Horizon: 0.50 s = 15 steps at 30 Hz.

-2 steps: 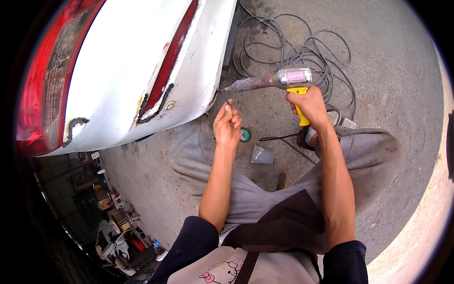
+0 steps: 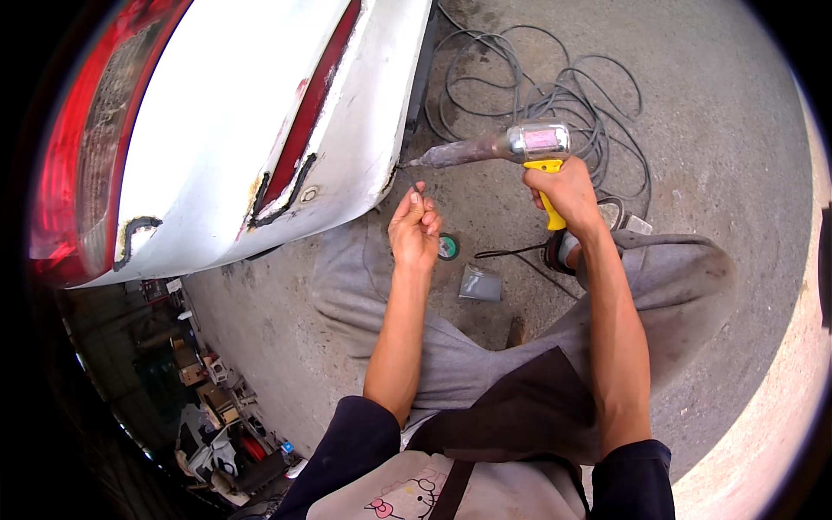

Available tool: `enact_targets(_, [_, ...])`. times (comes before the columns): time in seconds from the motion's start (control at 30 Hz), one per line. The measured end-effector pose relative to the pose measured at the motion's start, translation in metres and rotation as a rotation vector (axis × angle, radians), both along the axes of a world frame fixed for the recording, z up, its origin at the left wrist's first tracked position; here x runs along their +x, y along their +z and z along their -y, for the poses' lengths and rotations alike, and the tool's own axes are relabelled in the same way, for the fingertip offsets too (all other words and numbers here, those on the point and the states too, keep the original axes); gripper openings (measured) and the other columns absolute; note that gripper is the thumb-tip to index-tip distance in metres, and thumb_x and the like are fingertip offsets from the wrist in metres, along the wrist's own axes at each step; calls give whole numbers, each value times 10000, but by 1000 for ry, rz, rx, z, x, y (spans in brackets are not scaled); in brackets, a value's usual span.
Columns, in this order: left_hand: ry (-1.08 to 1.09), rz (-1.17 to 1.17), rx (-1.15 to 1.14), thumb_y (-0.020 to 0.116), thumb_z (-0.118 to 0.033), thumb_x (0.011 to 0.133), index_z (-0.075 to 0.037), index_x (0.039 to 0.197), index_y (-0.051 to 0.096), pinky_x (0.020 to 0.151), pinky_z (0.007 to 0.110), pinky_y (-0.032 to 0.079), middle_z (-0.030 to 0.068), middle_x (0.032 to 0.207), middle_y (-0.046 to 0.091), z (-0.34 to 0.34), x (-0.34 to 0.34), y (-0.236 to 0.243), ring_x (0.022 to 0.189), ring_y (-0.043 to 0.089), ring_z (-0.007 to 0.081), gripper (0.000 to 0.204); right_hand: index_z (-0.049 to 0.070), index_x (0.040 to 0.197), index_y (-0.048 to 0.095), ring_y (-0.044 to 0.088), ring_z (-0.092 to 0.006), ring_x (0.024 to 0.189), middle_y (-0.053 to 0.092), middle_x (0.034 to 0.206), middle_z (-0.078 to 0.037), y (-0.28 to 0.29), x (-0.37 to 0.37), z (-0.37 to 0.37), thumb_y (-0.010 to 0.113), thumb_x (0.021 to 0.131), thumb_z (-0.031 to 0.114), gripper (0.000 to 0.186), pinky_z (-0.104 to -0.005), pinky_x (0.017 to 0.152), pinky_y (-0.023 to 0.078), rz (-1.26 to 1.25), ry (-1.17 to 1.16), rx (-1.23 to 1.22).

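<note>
My right hand is wrapped round the yellow handle of a hot-air gun with a metal barrel. Its narrow nozzle points left at the lower corner of a white car bumper, close to or touching a dark, rough-edged seam there; I cannot tell which. Just below the nozzle, my left hand pinches a thin dark rod between thumb and fingers, its far end near the nozzle tip. Rough black seams also run beside the bumper's long red strip and near the red tail light.
Loops of grey cable lie on the concrete beyond the gun. Between my legs are a green-labelled round disc, a small grey sheet and a black cord. Boxes and clutter stand at the lower left.
</note>
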State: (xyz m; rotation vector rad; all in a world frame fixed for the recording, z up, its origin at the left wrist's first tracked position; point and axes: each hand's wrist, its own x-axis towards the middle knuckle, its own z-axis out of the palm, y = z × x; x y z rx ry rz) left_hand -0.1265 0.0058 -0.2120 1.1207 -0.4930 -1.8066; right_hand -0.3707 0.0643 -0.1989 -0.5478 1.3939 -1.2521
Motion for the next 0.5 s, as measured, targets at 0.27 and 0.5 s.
enact_targets(0.27, [-6, 4, -9, 523, -121, 973, 14, 1169, 548, 498, 224, 350, 66, 784, 532, 1, 3, -1, 588, 421, 102, 239, -13, 745, 590, 525, -106, 489, 557, 602, -32, 3, 0, 0, 624, 710, 70, 96, -256, 453, 405, 14, -3, 6])
enact_targets(0.5, [-4, 2, -14, 537, -122, 966, 15, 1161, 556, 501, 222, 349, 64, 781, 529, 1, 1, 0, 589, 416, 102, 239, -11, 762, 595, 527, -106, 494, 561, 616, -30, 4, 1, 0, 632, 716, 73, 103, -254, 456, 412, 25, -10, 4])
